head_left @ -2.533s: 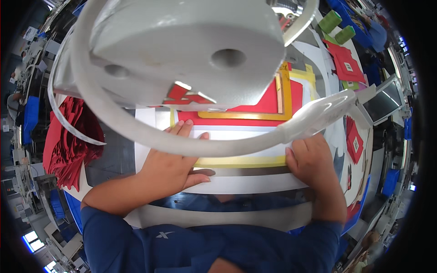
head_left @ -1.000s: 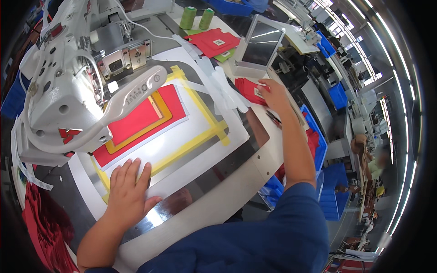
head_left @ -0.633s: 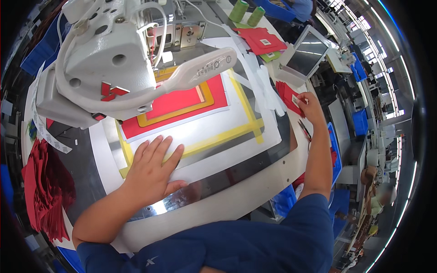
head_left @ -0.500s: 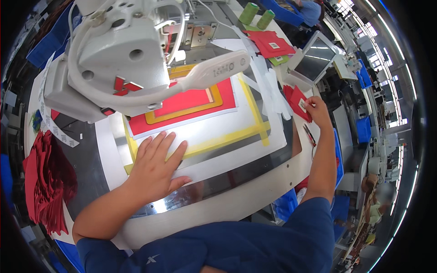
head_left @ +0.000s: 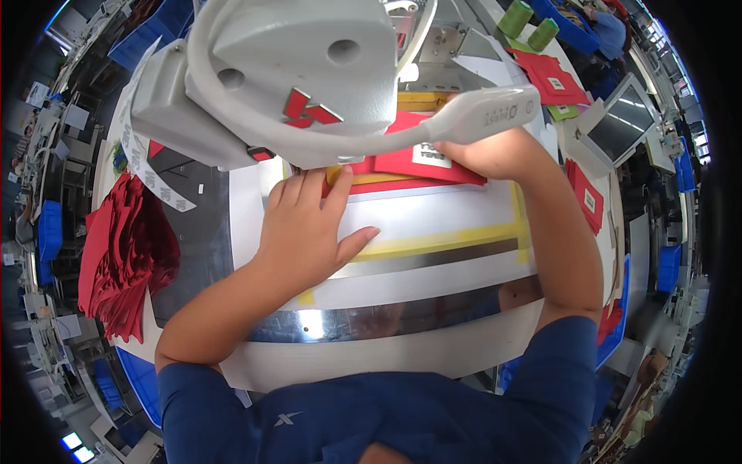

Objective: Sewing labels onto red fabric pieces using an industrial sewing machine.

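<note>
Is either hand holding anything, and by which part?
The right hand holds a red piece by its far right side, next to the white label; the white gooseneck arm partly hides the grip. The left hand lies open, gripping nothing visible.

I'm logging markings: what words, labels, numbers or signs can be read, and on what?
Wording left uncopied.
Dark print: white label on central red piece, partly covered.
Red emblem: grey machine.
Grey lettering: white strip.
Blurred grey print: white fixture.
Pale emblem: blue shirt.
Too small: other labels.
</note>
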`<state>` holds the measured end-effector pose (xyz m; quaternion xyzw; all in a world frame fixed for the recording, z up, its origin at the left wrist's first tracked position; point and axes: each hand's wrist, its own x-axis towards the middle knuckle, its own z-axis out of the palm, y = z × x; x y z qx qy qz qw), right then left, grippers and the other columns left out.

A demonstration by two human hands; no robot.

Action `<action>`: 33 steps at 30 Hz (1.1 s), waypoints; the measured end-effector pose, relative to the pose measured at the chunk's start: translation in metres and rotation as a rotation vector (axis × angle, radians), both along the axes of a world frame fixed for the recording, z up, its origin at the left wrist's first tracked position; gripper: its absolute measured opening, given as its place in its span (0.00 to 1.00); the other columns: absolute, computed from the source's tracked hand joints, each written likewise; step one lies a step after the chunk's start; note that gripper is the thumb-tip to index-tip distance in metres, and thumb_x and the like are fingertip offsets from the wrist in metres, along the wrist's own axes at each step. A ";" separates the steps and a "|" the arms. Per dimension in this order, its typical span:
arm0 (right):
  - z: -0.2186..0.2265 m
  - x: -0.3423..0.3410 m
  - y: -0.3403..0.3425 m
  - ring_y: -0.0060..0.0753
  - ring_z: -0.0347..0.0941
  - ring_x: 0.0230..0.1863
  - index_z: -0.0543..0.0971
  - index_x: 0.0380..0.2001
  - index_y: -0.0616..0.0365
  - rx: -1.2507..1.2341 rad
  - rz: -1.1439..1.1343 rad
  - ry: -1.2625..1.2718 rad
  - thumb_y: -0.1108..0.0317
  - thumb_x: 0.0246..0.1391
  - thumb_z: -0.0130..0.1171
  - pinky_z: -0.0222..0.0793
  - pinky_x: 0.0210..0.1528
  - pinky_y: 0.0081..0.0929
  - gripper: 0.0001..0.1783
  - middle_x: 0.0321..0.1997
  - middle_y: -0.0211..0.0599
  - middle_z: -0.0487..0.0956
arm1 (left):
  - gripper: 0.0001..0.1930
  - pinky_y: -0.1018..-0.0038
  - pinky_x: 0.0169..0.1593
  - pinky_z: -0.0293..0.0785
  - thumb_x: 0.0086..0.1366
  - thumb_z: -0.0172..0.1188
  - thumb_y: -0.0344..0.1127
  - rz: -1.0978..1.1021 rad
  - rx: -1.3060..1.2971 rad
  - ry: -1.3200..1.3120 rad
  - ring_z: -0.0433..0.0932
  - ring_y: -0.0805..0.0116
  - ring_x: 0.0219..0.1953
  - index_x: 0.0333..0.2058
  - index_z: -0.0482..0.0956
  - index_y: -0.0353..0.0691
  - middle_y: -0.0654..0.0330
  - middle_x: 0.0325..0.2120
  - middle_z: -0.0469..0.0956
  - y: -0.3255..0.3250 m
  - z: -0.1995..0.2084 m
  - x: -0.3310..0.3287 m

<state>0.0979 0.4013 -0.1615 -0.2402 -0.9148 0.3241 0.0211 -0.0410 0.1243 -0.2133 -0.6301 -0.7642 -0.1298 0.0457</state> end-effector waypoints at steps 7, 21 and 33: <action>-0.005 -0.056 0.002 0.44 0.79 0.25 0.80 0.24 0.66 0.100 0.395 -0.042 0.72 0.50 0.63 0.72 0.30 0.42 0.07 0.20 0.49 0.79 | 0.31 0.60 0.38 0.69 0.60 0.77 0.49 -0.094 0.117 0.034 0.74 0.57 0.31 0.56 0.84 0.33 0.58 0.29 0.76 -0.007 -0.009 -0.002; -0.026 -0.073 0.000 0.55 0.85 0.34 0.86 0.36 0.68 0.250 0.491 -0.054 0.75 0.52 0.61 0.81 0.35 0.49 0.10 0.36 0.57 0.87 | 0.37 0.60 0.44 0.73 0.61 0.76 0.49 -0.054 -0.009 -0.051 0.77 0.52 0.36 0.64 0.79 0.32 0.53 0.34 0.78 0.004 0.001 -0.014; -0.052 -0.071 0.003 0.55 0.84 0.42 0.90 0.37 0.64 0.385 0.470 0.160 0.71 0.52 0.63 0.81 0.46 0.49 0.12 0.38 0.54 0.87 | 0.40 0.59 0.44 0.74 0.59 0.77 0.53 -0.041 -0.083 0.029 0.78 0.52 0.36 0.63 0.80 0.31 0.53 0.32 0.77 0.015 -0.009 -0.013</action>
